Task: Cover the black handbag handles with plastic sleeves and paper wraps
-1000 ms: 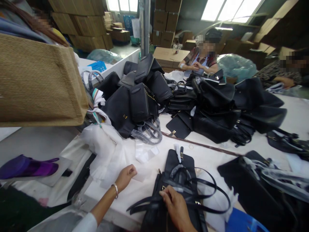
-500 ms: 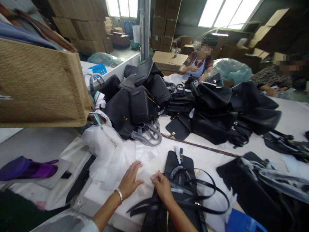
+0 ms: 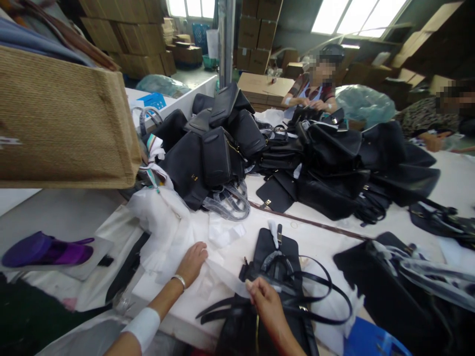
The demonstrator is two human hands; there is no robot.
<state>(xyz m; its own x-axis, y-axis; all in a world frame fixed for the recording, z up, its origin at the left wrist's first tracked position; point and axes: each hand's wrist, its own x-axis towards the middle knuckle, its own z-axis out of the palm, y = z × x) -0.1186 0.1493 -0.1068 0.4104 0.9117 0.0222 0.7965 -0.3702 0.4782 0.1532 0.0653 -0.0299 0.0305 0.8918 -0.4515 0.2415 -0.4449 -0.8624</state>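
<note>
A black handbag (image 3: 276, 277) with long straps lies flat on the white table right in front of me. My right hand (image 3: 264, 301) rests on its near end, fingers pinched on the edge of a thin clear plastic sheet (image 3: 222, 277). The sheet stretches left to my left hand (image 3: 192, 263), whose curled fingers press on its other end beside a heap of white wrapping (image 3: 163, 222).
A big pile of black bags (image 3: 282, 148) covers the table's middle and far side. A woven tan bag (image 3: 63, 118) hangs at upper left, a purple item (image 3: 44, 249) below it. Two seated people work across the table. Another black bag (image 3: 393, 282) lies at right.
My right hand went from the bag to my left hand, pinched the clear sheet and drew it back over the bag. My left hand opened, then curled down on the sheet.
</note>
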